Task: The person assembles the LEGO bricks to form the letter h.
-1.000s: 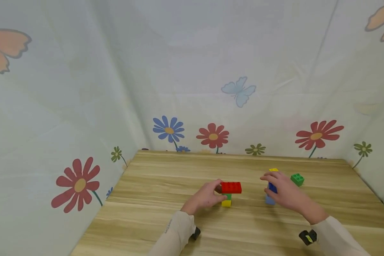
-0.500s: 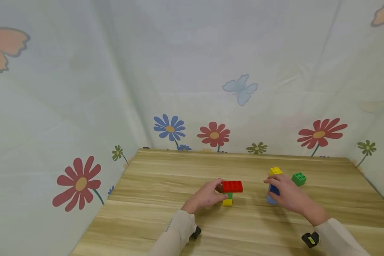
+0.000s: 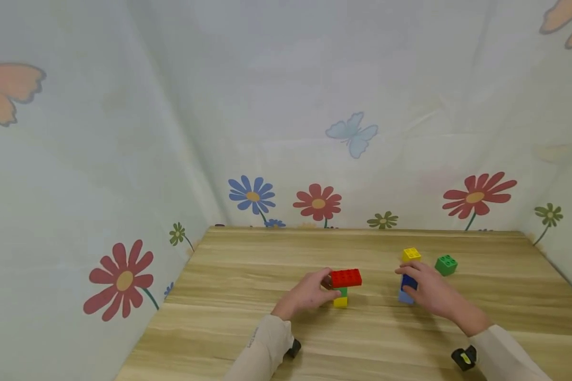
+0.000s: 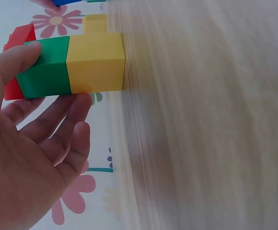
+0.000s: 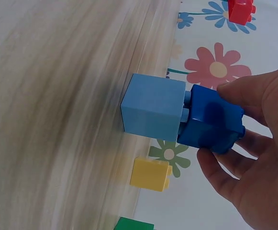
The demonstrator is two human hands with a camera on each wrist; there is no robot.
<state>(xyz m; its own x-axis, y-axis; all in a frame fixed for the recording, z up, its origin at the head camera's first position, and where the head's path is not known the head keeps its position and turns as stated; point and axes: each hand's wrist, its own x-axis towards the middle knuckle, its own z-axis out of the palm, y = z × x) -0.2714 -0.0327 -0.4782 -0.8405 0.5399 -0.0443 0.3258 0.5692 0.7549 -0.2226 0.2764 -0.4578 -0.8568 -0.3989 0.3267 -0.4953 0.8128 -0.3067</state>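
Observation:
On the left of the work area, my left hand (image 3: 307, 292) pinches the green brick (image 4: 45, 69) between thumb and fingers. It is the middle of a stack, with a yellow brick (image 4: 96, 64) below and a long red brick (image 3: 346, 278) across the top. My right hand (image 3: 429, 290) grips a dark blue brick (image 5: 208, 117) by its sides. Under it a light blue brick (image 5: 153, 105) stands on the table. In the right wrist view the dark blue one sits slightly tilted over it, with studs showing in the gap between them.
A loose yellow brick (image 3: 411, 254) lies just behind the right hand, and a loose green brick (image 3: 446, 265) to its right. The wood-grain table (image 3: 267, 254) ends at a flower-printed cloth (image 3: 276, 106) at the back and sides.
My right hand has shifted slightly nearer with the dark blue brick, uncovering more of the loose yellow brick behind. The left hand keeps its hold on the stack. The head view has shifted slightly.

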